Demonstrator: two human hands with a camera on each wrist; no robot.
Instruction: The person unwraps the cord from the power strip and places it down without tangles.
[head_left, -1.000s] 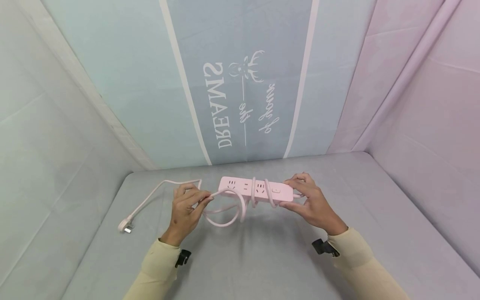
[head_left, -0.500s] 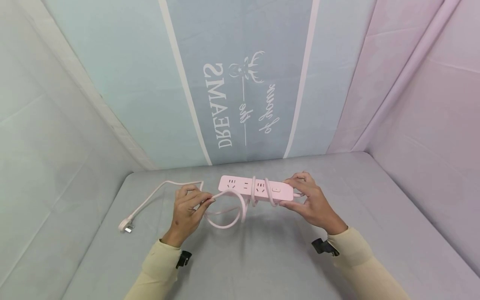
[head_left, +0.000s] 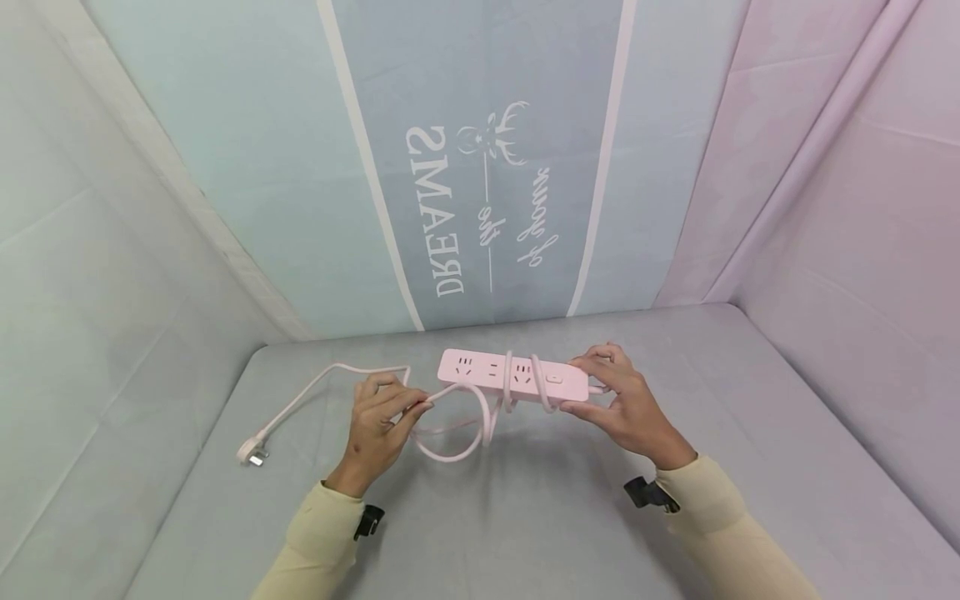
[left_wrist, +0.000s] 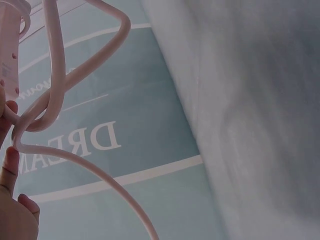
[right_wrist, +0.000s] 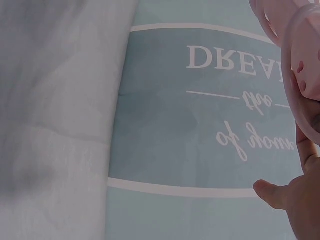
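Far left on the grey desk (head_left: 225,533) lay the pink plug (head_left: 251,454), prongs toward me, left loose so the cord (head_left: 315,385) could trail from it without pulling. That cord ran right and away across the desk to my left hand (head_left: 378,425), which hovered above the surface. I pinched the cord between thumb and fingertips (head_left: 420,406), the other fingers curled in around it; I judge I held it that way to steer where the slack went. The left wrist view showed the cord bending sharply at my fingertips (left_wrist: 10,165) and crossing itself there.

Below and to the right of that hand hung a loose loop (head_left: 457,446) of cord, sagging toward the desk, not yet drawn tight.

Next to the right was the pink power strip (head_left: 480,372), held level in the air above the far middle of the desk, sockets up. Two turns of cord (head_left: 521,385) sat snug around its body near the switch.

My right hand (head_left: 626,404) gripped the strip's right end, thumb on the near edge and fingers curled over the far edge, probably to keep it steady and level. The right wrist view showed only my thumb (right_wrist: 280,195) and a bit of the strip.

Behind it all hung a blue banner (head_left: 480,183) with white lettering.
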